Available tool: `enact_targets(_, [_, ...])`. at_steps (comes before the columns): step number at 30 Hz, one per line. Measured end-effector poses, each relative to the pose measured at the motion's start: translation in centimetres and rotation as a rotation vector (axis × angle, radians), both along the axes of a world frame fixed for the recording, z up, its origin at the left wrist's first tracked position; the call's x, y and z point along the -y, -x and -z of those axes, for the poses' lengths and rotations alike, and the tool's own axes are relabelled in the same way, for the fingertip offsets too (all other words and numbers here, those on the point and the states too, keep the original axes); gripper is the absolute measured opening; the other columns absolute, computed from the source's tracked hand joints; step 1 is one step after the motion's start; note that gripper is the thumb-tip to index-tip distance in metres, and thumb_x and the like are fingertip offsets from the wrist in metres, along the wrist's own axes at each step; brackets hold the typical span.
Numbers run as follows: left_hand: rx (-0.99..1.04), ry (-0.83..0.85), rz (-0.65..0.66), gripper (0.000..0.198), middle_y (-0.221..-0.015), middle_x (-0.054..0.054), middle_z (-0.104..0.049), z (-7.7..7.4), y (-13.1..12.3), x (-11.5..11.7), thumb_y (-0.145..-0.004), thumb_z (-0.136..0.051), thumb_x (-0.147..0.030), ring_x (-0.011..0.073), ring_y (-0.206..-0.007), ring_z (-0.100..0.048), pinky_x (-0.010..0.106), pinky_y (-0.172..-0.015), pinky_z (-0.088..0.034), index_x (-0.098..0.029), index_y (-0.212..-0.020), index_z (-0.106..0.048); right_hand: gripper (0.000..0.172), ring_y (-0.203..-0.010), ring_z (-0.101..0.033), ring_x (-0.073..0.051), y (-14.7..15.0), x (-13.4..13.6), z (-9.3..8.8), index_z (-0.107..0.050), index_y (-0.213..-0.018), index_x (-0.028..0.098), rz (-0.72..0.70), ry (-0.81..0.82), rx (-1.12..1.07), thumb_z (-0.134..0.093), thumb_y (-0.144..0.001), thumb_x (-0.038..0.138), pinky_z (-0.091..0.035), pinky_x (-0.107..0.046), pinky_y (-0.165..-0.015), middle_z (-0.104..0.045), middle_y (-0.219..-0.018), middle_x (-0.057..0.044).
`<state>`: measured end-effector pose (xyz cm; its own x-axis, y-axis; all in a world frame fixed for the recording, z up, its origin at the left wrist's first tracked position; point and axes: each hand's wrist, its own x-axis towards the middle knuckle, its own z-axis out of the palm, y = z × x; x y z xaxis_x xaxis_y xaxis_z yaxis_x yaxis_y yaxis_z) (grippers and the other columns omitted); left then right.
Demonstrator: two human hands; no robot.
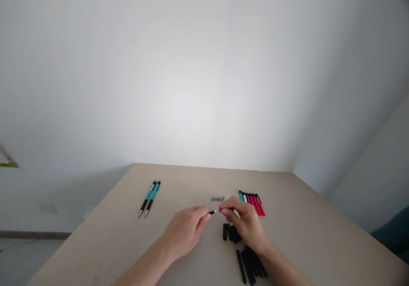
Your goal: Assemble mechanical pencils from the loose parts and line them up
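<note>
My left hand [187, 228] is closed around a thin black pen refill [212, 212], whose pale tip points right. At that tip, the thumb and forefinger of my right hand [246, 225] are pinched together; what lies between them is too small to make out. Just beyond the fingers is a short row of small metal springs [217, 199]. Several short black grips [225, 231] lie below my right hand, partly covered by it. Nearer the front, several long black tubes [242, 267] lie side by side, some hidden under my right wrist.
Two finished-looking teal and black pens [150, 198] lie parallel at the left of the beige table [188, 177]. Behind my right hand is a row of pen barrels [255, 203], mostly red, with teal and white ones. A white wall [191, 86] borders the table's far edge.
</note>
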<state>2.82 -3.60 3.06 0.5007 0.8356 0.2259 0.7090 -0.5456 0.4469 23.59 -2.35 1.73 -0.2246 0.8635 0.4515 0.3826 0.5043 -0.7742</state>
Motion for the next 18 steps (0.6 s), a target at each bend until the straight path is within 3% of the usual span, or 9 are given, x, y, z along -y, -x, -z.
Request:
enact_targets(6, [-0.014,-0.008,0.005,0.031,-0.075,0.000,-0.061,-0.02,0.06,-0.04,-0.099,-0.029,-0.031,0.0149,-0.065,-0.055,0.023,-0.058,-0.032,-0.021,-0.083,-0.054,0.018,-0.070,-0.056,-0.016,0.33,0.53,-0.90,-0.068,-0.082,0.020,-0.033,-0.092,0.068,-0.057,-0.088,0.033,-0.045,-0.028,-0.064,-0.064,-0.074,-0.004])
enact_targets(18, [-0.041,0.004,0.017,0.035,-0.074,0.000,-0.061,0.12,-0.02,0.08,-0.100,-0.027,-0.033,0.0153,-0.066,-0.056,0.023,-0.058,-0.032,-0.021,-0.084,-0.055,0.016,-0.072,-0.057,-0.017,0.06,0.54,-0.90,-0.067,-0.082,0.020,0.003,-0.158,0.086,-0.056,-0.088,0.029,-0.046,-0.030,-0.065,-0.065,-0.077,-0.006])
